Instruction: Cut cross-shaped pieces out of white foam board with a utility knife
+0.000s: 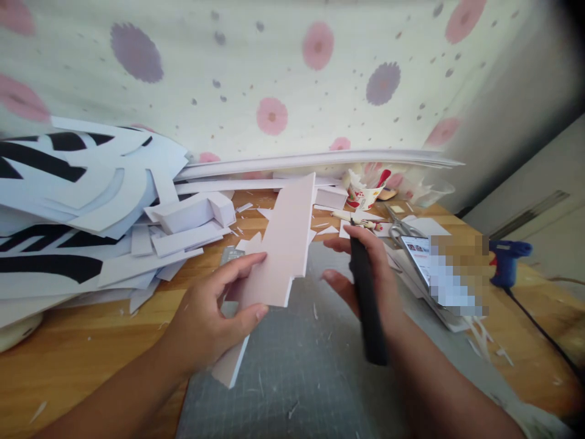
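The white board (286, 244) is in the middle of the frame, tilted above the cutting mat (315, 378), with its lower half in the left hand (212, 311). That hand is partly closed, thumb and forefinger spread on the board's upper face; its other fingers are mostly hidden. The board reaches from below the thumb up and to the right, well past the fingertips. It is flat, matte and long, with a thin pale edge and a square step cut into its right side.

Right of centre, the right hand (381, 277) is loosely curled around a slim black cutter (367, 305), thumb and fingertips apart, near the board but not touching it.

The mat is grey, finely gridded and flecked with scraps, on a wood-grained table (114, 347). At the left lies a heap of smooth white sheets (105, 204) with curved black shapes. At the right are metal scissors (404, 227), a glossy phone (417, 259) and a blue glue gun (506, 262).
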Tool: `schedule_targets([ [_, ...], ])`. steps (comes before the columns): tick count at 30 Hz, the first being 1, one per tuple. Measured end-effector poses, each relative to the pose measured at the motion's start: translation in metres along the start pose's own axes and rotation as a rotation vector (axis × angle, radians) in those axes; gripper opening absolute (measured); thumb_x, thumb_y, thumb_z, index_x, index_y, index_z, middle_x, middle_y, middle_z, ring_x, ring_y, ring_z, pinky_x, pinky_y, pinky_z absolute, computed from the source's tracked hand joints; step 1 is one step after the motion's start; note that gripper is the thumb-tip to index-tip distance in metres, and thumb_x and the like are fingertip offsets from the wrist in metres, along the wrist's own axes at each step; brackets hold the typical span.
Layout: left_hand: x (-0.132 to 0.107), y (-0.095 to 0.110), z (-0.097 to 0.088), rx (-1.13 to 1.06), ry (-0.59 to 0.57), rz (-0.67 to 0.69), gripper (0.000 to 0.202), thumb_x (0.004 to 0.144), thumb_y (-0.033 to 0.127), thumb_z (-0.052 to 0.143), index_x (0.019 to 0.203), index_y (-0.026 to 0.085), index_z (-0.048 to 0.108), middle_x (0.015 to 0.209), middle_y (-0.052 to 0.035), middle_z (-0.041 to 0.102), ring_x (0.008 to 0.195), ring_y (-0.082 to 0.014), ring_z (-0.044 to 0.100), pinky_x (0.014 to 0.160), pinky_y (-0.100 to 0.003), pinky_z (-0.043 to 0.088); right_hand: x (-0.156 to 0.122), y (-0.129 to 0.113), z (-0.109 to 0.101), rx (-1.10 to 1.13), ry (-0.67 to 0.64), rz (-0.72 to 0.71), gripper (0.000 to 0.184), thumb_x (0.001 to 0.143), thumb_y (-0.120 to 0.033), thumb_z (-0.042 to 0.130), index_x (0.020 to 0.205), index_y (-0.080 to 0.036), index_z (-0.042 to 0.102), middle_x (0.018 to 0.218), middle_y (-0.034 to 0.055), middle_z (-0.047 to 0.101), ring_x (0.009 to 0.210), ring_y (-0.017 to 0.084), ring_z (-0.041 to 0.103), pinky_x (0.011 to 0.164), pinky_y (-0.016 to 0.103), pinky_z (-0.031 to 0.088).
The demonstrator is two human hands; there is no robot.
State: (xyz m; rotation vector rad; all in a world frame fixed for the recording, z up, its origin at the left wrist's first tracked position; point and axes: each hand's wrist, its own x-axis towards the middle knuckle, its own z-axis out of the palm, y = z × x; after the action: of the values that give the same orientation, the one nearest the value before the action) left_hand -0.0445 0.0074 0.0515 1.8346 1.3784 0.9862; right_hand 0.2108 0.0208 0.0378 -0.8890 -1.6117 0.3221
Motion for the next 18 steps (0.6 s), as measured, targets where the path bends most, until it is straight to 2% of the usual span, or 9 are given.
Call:
schedule_targets([
  [2,-0.002,0.004,0.0,-0.197,-0.057,-0.066,0.06,0.076,0.043,0.073,0.133,0.026,0.062,0.126,-0.0085,0.068,0.11,-0.0287,0.064,0.093,-0.04,0.053,0.001,-0.003,-0.003,0.17,0.103,0.004,0.053,0.087,-0.046,0.069,0.134,-0.028,0.053,0.09,0.0026,0.072,0.078,0.022,0.071,0.076,0.043,0.057],
  [4,-0.006,0.006,0.003,-0.42,-0.125,-0.121,0.06,0.077,0.045,0.075,0.133,0.027,0.061,0.12,-0.0081,0.071,0.109,-0.028,0.065,0.091,-0.038,0.053,-0.001,-0.014,-0.002,0.399,0.17,-0.016,0.052,0.091,-0.049,0.064,0.138,-0.03,0.054,0.075,-0.0014,0.068,0.062,0.018,0.065,0.07,0.04,0.057],
  [5,-0.007,0.006,0.005,-0.525,-0.16,-0.14,0.06,0.077,0.046,0.076,0.132,0.028,0.061,0.115,-0.0071,0.072,0.107,-0.0272,0.066,0.088,-0.036,0.053,-0.003,-0.021,-0.002,0.504,0.152,-0.029,0.051,0.092,-0.048,0.064,0.139,-0.031,0.053,0.072,-0.0025,0.068,0.058,0.017,0.063,0.066,0.038,0.057],
  [7,-0.01,0.006,0.01,-0.688,-0.204,-0.16,0.059,0.075,0.046,0.079,0.13,0.031,0.063,0.108,-0.0054,0.073,0.102,-0.0256,0.067,0.082,-0.033,0.053,-0.009,-0.034,-0.001,0.627,0.028,-0.077,0.051,0.094,-0.045,0.065,0.142,-0.035,0.051,0.073,-0.0026,0.068,0.058,0.016,0.061,0.064,0.035,0.057],
  [9,-0.01,0.006,0.013,-0.779,-0.224,-0.157,0.058,0.073,0.046,0.081,0.127,0.031,0.066,0.102,-0.0049,0.073,0.096,-0.0247,0.067,0.077,-0.031,0.053,-0.015,-0.043,0.0,0.652,-0.147,-0.138,0.052,0.093,-0.044,0.067,0.142,-0.038,0.05,0.078,-0.0021,0.07,0.061,0.015,0.063,0.066,0.035,0.057],
  [11,-0.01,0.006,0.014,-0.826,-0.246,-0.143,0.057,0.074,0.046,0.082,0.126,0.03,0.067,0.099,-0.0055,0.074,0.093,-0.0247,0.068,0.076,-0.032,0.052,-0.018,-0.045,0.001,0.638,-0.337,-0.132,0.047,0.088,-0.046,0.072,0.133,-0.039,0.058,0.08,-0.0021,0.07,0.063,0.016,0.065,0.068,0.034,0.057],
  [14,-0.008,0.009,0.013,-0.88,-0.272,-0.124,0.052,0.075,0.043,0.081,0.124,0.03,0.069,0.1,-0.0057,0.075,0.091,-0.0238,0.068,0.077,-0.032,0.052,-0.019,-0.045,0.002,0.621,-0.517,-0.005,0.035,0.084,-0.05,0.075,0.113,-0.03,0.071,0.076,-0.0008,0.066,0.061,0.015,0.064,0.065,0.031,0.056],
  [18,-0.009,0.019,0.01,-0.982,-0.342,-0.129,0.043,0.075,0.04,0.083,0.117,0.033,0.073,0.099,-0.0037,0.076,0.086,-0.0207,0.069,0.076,-0.03,0.052,-0.018,-0.049,0.001,0.662,-0.593,0.207,0.032,0.09,-0.049,0.067,0.108,-0.022,0.072,0.073,0.0013,0.063,0.062,0.015,0.064,0.063,0.028,0.053],
])
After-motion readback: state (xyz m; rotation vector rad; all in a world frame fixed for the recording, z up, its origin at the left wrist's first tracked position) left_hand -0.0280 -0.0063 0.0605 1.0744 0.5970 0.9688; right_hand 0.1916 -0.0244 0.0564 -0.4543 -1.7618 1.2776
